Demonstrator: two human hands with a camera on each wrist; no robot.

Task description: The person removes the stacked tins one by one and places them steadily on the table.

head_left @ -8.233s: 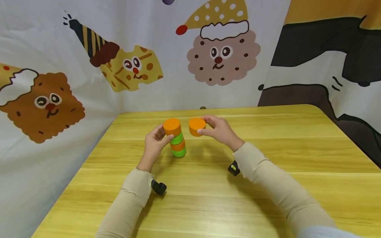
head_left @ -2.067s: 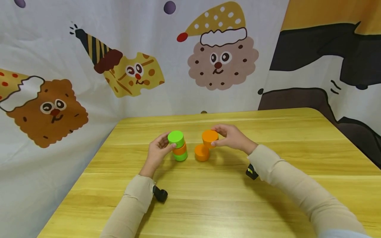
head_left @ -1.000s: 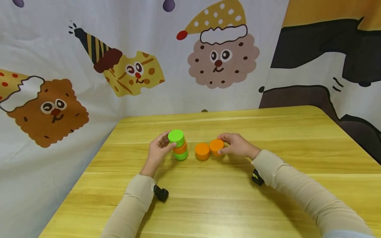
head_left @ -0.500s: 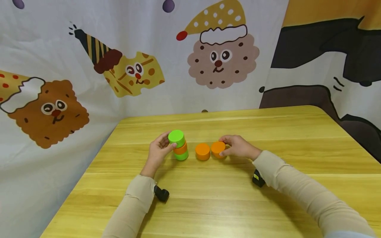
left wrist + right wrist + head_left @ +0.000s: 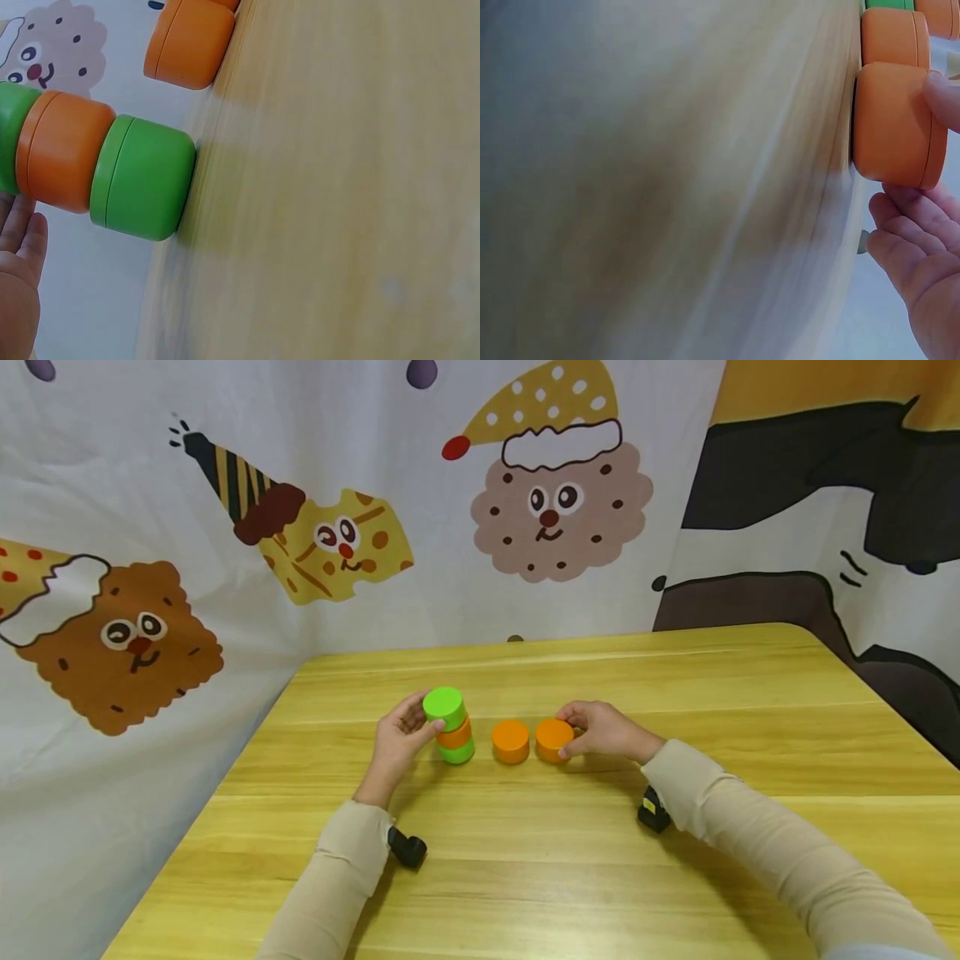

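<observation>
A short stack of three round blocks point(image 5: 452, 729) stands on the yellow table point(image 5: 525, 860): green at the bottom point(image 5: 142, 178), orange in the middle point(image 5: 64, 150), green on top point(image 5: 444, 706). My left hand point(image 5: 401, 739) grips the top green block. To the right, two orange blocks lie side by side on the table: one free point(image 5: 511, 741), the other point(image 5: 554, 739) pinched by my right hand point(image 5: 603, 731). The right wrist view shows that held block point(image 5: 892, 124) resting on the wood with my fingers point(image 5: 911, 225) around it.
A cartoon-printed cloth point(image 5: 300, 527) hangs close behind and left of the table. The table's left edge point(image 5: 210, 793) runs near my left arm. Bare wood stretches to the right and toward me.
My right hand has lowered the orange block onto the table, just right of the other orange block, and slid it a little to the right. The left hand and the stack have stayed put.
</observation>
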